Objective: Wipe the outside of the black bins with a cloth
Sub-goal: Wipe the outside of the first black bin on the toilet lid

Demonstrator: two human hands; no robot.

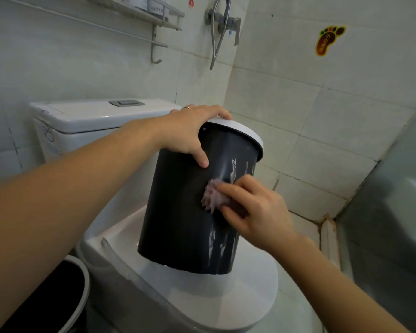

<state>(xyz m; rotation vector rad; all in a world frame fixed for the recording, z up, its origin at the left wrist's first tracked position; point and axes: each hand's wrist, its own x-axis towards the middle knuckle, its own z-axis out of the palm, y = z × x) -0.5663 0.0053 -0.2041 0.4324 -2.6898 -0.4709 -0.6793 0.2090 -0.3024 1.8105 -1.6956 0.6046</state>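
Black plastic of a second bin (pixel 65 299) is seen nearest, at the lower left beside the toilet (pixel 226 292). On its closed lid the black bin (pixel 178 212) is stood, tilted, with a pinkish cloth (pixel 211 195) pinched against its side by the right hand (pixel 255 210). Its white rim (pixel 245 133) is gripped by the left hand (pixel 190 131), before the cistern (pixel 94 116).

The cloth (pixel 213 197) was blurred and half hidden under the right hand (pixel 257 212); the frame's edge cut off a second bin (pixel 77 296).
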